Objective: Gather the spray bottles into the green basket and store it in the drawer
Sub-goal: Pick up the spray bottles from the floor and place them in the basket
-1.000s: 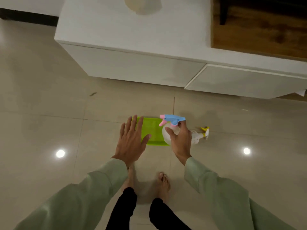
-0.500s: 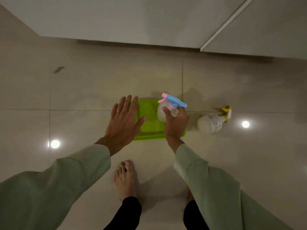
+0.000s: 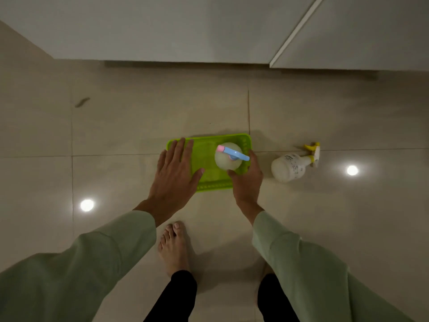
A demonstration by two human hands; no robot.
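Observation:
A green basket (image 3: 210, 145) sits on the tiled floor in front of me. A white spray bottle with a blue and pink head (image 3: 228, 156) stands upright in the basket's right half. My right hand (image 3: 247, 180) wraps around the bottle's near right side. My left hand (image 3: 175, 173) hovers flat, fingers spread, over the basket's left edge and holds nothing. A second white spray bottle with a yellow head (image 3: 290, 167) lies on its side on the floor to the right of the basket.
A white cabinet (image 3: 162, 29) with a drawer front (image 3: 359, 36) ajar runs along the top. My bare foot (image 3: 174, 247) stands just behind the basket. Ceiling lights reflect on the glossy tiles at left and right.
The camera has tilted down and come closer. My right hand has lowered the blue-headed bottle from above the basket's right edge down into the basket. My left hand has stayed over the left rim.

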